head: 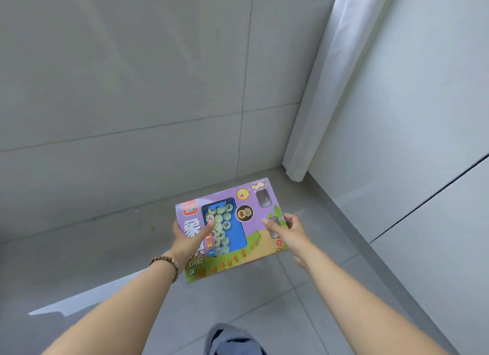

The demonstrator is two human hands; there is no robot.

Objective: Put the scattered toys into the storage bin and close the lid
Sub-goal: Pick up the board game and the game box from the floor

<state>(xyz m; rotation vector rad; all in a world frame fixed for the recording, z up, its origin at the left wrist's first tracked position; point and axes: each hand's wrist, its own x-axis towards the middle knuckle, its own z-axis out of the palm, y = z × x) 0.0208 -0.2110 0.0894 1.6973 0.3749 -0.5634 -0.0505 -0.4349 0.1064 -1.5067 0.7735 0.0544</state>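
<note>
A flat purple and green chess-set box point(254, 198) with a clear window showing round pale pieces is held above the grey tiled floor, tilted slightly. My left hand point(189, 239), with a wooden bead bracelet on the wrist, grips its left edge, thumb across the front. At the box's right edge my right hand point(289, 229) holds on, thumb on top and fingers underneath. No storage bin or lid is in view.
A grey tiled wall point(132, 90) rises straight ahead. On the right stand a white curtain point(330, 90) and white cabinet panels point(423, 143). Grey floor tiles point(105, 249) lie below. A bit of blue-grey clothing point(232, 338) shows at the bottom edge.
</note>
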